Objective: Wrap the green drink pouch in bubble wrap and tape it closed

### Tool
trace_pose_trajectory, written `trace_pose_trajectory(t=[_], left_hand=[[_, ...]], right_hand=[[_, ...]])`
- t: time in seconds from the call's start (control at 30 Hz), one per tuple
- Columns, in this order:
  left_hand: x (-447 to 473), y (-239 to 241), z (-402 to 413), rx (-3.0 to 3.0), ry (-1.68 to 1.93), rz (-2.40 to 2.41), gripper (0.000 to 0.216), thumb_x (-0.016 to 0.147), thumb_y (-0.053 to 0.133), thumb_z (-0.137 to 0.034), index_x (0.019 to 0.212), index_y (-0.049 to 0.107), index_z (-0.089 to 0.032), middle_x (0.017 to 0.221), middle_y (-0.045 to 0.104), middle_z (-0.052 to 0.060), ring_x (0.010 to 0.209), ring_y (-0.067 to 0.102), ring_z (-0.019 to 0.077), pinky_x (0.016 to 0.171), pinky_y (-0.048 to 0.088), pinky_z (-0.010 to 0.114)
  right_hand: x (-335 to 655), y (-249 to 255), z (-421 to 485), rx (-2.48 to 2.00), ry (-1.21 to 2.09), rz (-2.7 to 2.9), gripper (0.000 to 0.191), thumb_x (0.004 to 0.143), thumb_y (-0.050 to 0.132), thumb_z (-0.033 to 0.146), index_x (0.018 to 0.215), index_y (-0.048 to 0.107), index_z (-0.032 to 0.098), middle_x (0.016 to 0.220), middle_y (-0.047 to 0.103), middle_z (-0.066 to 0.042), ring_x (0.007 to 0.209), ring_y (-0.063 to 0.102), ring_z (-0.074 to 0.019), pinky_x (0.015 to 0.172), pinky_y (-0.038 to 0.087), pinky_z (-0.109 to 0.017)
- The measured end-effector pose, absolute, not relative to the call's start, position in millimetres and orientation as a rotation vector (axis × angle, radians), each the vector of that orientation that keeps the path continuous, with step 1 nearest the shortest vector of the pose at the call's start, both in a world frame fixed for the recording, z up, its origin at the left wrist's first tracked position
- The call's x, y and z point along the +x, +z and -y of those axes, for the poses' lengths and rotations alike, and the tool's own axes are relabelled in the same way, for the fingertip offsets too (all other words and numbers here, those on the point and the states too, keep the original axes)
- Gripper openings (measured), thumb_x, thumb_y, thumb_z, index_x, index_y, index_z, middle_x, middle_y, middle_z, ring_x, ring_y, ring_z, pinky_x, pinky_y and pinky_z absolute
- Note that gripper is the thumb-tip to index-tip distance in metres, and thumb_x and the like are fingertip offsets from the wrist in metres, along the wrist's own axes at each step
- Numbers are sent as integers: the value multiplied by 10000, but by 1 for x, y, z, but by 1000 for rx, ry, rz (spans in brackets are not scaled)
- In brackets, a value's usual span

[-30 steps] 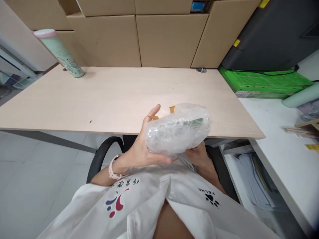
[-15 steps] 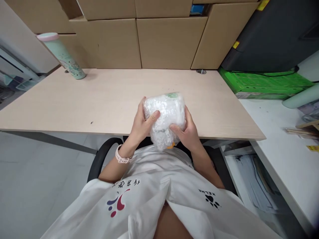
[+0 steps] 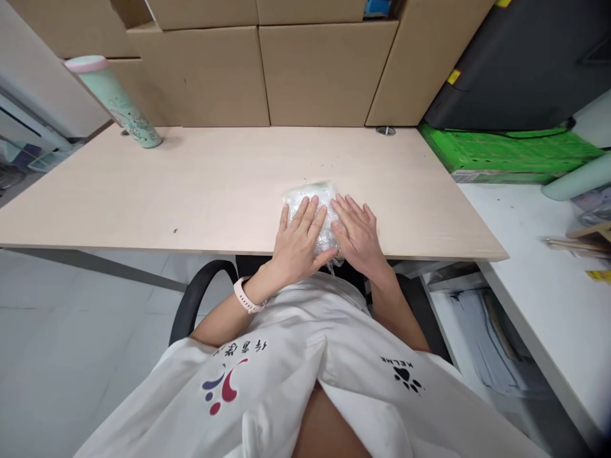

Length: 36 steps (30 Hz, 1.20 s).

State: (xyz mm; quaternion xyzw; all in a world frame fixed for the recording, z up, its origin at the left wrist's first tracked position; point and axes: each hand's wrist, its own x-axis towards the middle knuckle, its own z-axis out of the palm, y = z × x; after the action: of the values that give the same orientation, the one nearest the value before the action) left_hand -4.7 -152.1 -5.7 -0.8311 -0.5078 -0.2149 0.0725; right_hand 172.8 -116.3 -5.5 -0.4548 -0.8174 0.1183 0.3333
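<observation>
A package wrapped in clear bubble wrap (image 3: 305, 191) lies on the light wood desk (image 3: 214, 191) near its front edge. Laid flat over the package's left and middle is my left hand (image 3: 300, 238), fingers stretched out; a pale pink band circles that wrist. My right hand (image 3: 358, 235) rests on the package's right side, its fingers extended and slightly apart. Much of the package is hidden beneath both hands. A crumpled bit of the wrap pokes out below, at the desk edge.
Cardboard boxes (image 3: 315, 76) line the back of the desk. A mint green tumbler (image 3: 124, 108) stands at the back left. On the right are a green box (image 3: 515, 152) under a dark case (image 3: 529, 63) and a white side table (image 3: 534, 254).
The package was held up and tilted between both hands; now it lies on the desk. My hands have let go of its sides and lie flat on top.
</observation>
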Motion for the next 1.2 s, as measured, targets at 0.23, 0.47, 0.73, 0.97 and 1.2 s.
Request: trace_pose_trajectory(t=[0.23,0.47,0.73,0.97,1.2], left_hand=[[-9,-7,152,-2511,-663,1502,959,921,525,-666,1618,151,-124,1686,195,226,1589,126,368,1265,66,622],[-11,-13,167,-2501,-746,1531,989,893,656,-568,1631,94,-226,1716,58,193,1585,-54,409,1230,167,691],[-2,-16,174,-2424,-697,1588,934,895,696,-437,1619,153,-206,1711,109,194,1581,-39,418,1233,207,677],[-7,-15,170,-2425,-689,1567,870,873,720,-455,1570,292,-157,1660,258,239,1581,76,426,1226,276,624],[-15,-20,172,-2481,-1012,1500,832,996,520,-406,1639,25,-222,1705,152,188,1590,-5,378,1231,274,642]], right_hand=[[182,-13,109,-1063,621,1813,524,1032,363,561,1406,579,264,1425,626,-103,1344,561,-250,1156,404,-491],[184,-13,117,-1171,692,1753,670,809,729,554,1396,572,273,1104,682,-71,953,632,-250,983,508,-500],[180,-9,121,-1170,569,1844,552,861,673,524,1339,623,253,1116,705,-88,961,620,-266,940,503,-487],[177,-11,119,-1179,568,1833,484,894,617,483,1316,621,245,952,707,-39,801,609,-217,825,523,-415],[172,-1,112,-1138,719,1678,372,990,482,452,1228,672,238,877,729,-13,673,620,-171,633,501,-324]])
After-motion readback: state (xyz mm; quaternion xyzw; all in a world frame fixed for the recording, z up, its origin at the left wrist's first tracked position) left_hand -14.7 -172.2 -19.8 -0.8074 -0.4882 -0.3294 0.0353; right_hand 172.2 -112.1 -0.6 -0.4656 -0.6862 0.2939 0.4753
